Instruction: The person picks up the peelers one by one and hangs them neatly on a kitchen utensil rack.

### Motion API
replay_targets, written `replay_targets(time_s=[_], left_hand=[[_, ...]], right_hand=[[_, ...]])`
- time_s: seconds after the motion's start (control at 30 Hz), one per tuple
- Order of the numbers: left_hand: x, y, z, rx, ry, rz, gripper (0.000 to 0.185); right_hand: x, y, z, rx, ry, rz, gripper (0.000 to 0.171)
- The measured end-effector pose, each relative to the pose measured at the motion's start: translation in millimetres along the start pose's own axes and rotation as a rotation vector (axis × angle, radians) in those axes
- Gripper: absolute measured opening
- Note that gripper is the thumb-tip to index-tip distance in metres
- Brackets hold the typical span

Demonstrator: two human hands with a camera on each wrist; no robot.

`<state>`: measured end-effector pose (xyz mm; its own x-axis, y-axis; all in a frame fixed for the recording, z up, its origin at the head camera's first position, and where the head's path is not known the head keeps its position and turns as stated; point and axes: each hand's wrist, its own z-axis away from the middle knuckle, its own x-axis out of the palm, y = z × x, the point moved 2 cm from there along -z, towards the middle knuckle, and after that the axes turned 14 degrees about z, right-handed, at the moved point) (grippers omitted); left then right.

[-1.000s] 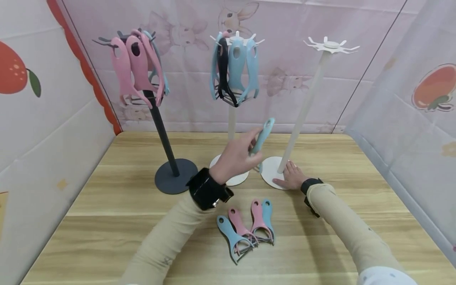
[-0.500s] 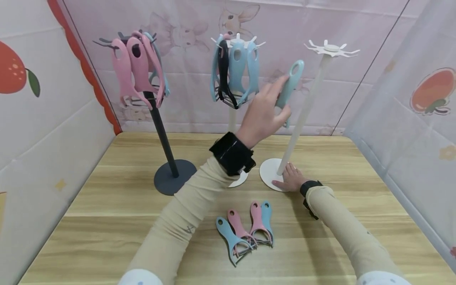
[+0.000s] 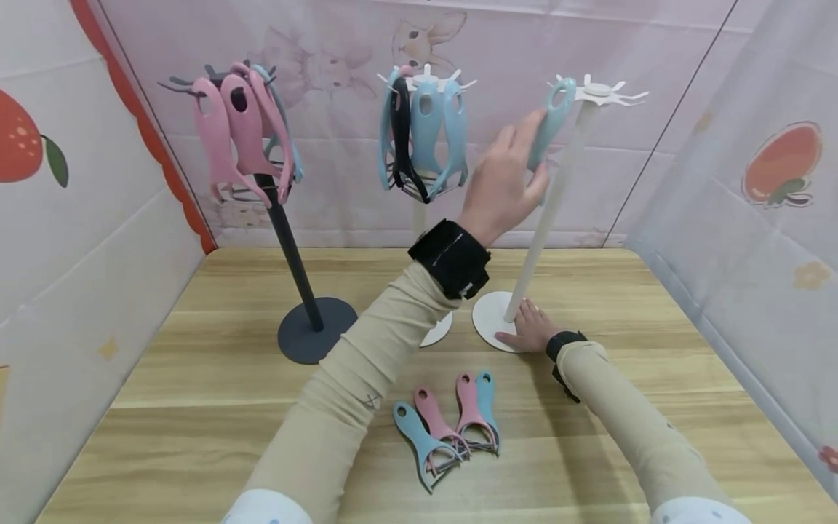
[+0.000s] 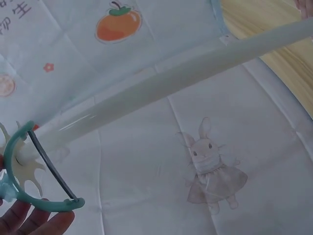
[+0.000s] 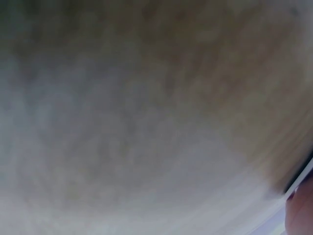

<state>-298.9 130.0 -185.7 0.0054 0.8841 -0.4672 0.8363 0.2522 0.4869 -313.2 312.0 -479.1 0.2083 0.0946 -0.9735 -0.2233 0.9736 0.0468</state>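
Evidently the step in hand is hanging: the left hand (image 3: pixel 504 175) has the light-blue peeler (image 3: pixel 548 129) pinched between thumb and fingers, its grip end up and its bladed end down, just beside the top of the rightmost stand (image 3: pixel 549 211). In the head view the hole in the grip overlaps the left side of the white hook ring (image 3: pixel 599 90), but whether a hook passes through that hole I cannot tell. The left wrist view shows the peeler's curved frame and metal blade across the ring, with the fingers curled at the frame.

The right hand (image 3: pixel 535 327) lies low on the white base (image 3: pixel 487 320), beside the pole, thumb spread away from the fingers; it lifts nothing and seems to steady the stand. The right wrist view is too blurred to add much.

On the counter (image 3: pixel 196 407) lie 4 more peelers, bladed ends bunched together: 2 blue, the nearer blue peeler (image 3: pixel 414 429) lying outermost, and 2 pink, including the inner pink peeler (image 3: pixel 468 400). The dark stand (image 3: pixel 291 247) and the middle stand (image 3: pixel 420 218) both carry peelers already.

Judging from this, the next move calls for lining the hole up with a free hook tip, slipping it on and lowering until the hook takes the weight, with the base held firm, before the fingers let go.
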Motion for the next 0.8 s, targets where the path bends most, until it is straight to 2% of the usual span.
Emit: replay_targets(time_s=[0.17,0.33,0.5,0.6,0.73,0.8], left_hand=[[5.5,1.5,-5.6,-0.057,-0.073,-0.046,0.054],[10.8,-2.2,-0.1,-0.029,-0.047,-0.021,0.052],[12.6,-7.7,7.4,-0.041,-0.034,0.034,0.057],[12.1,-10.9,16.4,-0.015,-0.013,0.059,0.059],[10.8,-16.8,35.9,0.015,0.016,0.116,0.060],[10.0,-20.2,47.7,0.000,0.014,0.145,0.060]], right_hand=[[-3.3,-2.2,0.9,-0.002,0.003,-0.036,0.095],[0.9,-0.1,-0.6,-0.015,0.003,-0.088,0.104],[3.2,0.8,-3.2,-0.003,-0.013,-0.074,0.097],[3.9,0.8,-3.4,0.001,-0.032,-0.024,0.094],[5.3,3.2,-3.5,-0.001,-0.049,0.006,0.097],[5.1,4.8,-3.9,-0.003,-0.041,-0.012,0.098]])
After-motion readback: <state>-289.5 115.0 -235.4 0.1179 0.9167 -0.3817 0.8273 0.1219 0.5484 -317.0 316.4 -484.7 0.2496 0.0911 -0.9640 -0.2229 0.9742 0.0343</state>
